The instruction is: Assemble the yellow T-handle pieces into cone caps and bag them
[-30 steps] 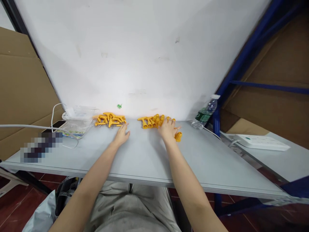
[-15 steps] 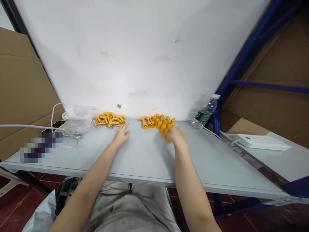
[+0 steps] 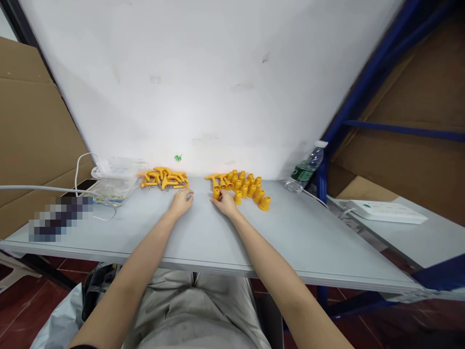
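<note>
Two heaps of yellow plastic parts lie at the back of the grey table [image 3: 298,242]. The left heap [image 3: 164,178] is T-shaped pieces with small metal chains. The right heap [image 3: 244,186] is small cone-shaped caps, most standing upright. My left hand [image 3: 180,201] rests palm down on the table just in front of the left heap, fingers loosely spread, holding nothing. My right hand [image 3: 225,203] lies at the left end of the cap heap. Its fingertips are pinched on one yellow cap [image 3: 217,193] that stands on the table.
A clear plastic bag [image 3: 116,182] with small parts, a phone [image 3: 82,186] and white cables [image 3: 43,190] lie at the left. A water bottle [image 3: 305,168] leans at the back right by a blue rack post [image 3: 321,186]. A white power strip [image 3: 385,212] sits on the neighbouring table.
My right hand moved from the right side of the cap heap across to its left end and closed on one cap. The caps now sit more spread out. My left hand stayed put.
</note>
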Action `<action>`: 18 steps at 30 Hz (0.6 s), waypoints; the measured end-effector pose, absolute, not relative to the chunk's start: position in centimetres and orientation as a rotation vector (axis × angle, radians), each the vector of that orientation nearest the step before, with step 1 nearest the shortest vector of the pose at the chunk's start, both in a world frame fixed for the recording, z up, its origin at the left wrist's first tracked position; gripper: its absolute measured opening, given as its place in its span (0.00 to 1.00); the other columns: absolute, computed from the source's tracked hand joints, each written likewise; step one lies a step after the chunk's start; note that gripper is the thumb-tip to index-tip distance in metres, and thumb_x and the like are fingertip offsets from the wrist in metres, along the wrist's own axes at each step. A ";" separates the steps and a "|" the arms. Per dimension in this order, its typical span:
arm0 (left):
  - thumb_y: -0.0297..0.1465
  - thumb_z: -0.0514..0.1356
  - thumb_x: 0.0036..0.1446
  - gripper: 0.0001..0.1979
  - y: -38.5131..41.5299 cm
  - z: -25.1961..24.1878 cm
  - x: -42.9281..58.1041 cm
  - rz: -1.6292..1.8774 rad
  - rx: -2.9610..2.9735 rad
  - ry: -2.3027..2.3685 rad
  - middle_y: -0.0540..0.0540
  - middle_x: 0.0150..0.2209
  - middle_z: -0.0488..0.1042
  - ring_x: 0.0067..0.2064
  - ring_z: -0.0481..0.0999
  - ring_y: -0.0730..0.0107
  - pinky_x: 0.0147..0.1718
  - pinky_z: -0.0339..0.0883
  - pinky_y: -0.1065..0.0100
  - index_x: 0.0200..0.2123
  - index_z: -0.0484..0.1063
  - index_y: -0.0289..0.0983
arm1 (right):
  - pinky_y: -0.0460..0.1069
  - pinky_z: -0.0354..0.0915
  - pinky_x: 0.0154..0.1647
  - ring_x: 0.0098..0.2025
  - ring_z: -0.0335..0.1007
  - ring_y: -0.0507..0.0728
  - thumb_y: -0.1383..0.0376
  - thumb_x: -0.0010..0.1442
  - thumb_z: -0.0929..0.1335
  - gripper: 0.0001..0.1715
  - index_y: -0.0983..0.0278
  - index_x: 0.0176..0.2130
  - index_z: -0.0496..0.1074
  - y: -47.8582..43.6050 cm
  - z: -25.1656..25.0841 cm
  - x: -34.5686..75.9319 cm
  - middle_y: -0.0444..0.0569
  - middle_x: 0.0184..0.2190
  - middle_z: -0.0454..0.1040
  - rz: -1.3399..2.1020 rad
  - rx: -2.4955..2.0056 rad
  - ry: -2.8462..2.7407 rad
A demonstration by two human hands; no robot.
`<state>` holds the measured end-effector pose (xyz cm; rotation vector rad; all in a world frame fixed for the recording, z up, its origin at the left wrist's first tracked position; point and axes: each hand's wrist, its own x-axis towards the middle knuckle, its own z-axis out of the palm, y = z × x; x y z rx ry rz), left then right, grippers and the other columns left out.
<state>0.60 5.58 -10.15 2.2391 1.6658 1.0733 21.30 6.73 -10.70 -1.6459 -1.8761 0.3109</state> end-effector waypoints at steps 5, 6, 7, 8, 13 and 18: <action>0.23 0.54 0.56 0.15 5.2 -9.1 0.1 1.066 2.071 1.976 0.41 0.49 0.76 0.54 0.71 0.57 0.55 0.62 0.57 0.45 0.75 0.36 | 0.51 0.60 0.40 0.41 0.67 0.60 0.57 0.55 0.68 0.13 0.64 0.34 0.69 7.0 -10.9 21.6 0.52 0.37 0.73 0.254 -1.711 -1.874; 0.23 0.53 0.56 0.17 5.2 -8.8 -0.2 1.073 2.008 2.058 0.40 0.51 0.74 0.55 0.70 0.56 0.56 0.62 0.55 0.47 0.74 0.36 | 0.52 0.60 0.40 0.42 0.67 0.60 0.57 0.55 0.68 0.13 0.64 0.34 0.69 7.0 -10.9 21.7 0.52 0.37 0.74 0.254 -1.721 -1.871; 0.23 0.52 0.57 0.19 5.2 -8.5 -0.5 1.078 1.938 2.139 0.39 0.53 0.72 0.57 0.68 0.55 0.56 0.61 0.54 0.49 0.72 0.37 | 0.52 0.60 0.41 0.42 0.67 0.60 0.57 0.55 0.68 0.13 0.64 0.35 0.69 7.0 -10.9 21.9 0.52 0.38 0.74 0.253 -1.734 -1.859; 0.23 0.52 0.57 0.20 5.4 -8.3 -0.9 1.078 1.866 2.213 0.39 0.56 0.70 0.59 0.66 0.53 0.56 0.60 0.53 0.52 0.71 0.37 | 0.53 0.60 0.42 0.43 0.67 0.61 0.57 0.55 0.68 0.13 0.64 0.35 0.70 7.0 -10.9 22.0 0.53 0.39 0.74 0.251 -1.750 -1.839; 0.24 0.53 0.56 0.27 7.4 -7.3 -3.2 0.849 1.635 2.438 0.38 0.66 0.56 0.66 0.55 0.49 0.59 0.54 0.47 0.59 0.64 0.43 | 0.58 0.59 0.47 0.47 0.67 0.65 0.58 0.55 0.67 0.13 0.63 0.38 0.71 7.0 -11.0 22.6 0.54 0.39 0.75 0.274 -1.828 -1.711; 0.25 0.50 0.59 0.25 9.3 -6.7 -5.6 0.509 1.782 2.375 0.36 0.61 0.61 0.64 0.58 0.49 0.59 0.52 0.47 0.58 0.66 0.44 | 0.62 0.59 0.50 0.52 0.65 0.68 0.59 0.56 0.67 0.15 0.64 0.41 0.72 7.1 -11.1 22.7 0.59 0.45 0.74 0.262 -1.828 -1.694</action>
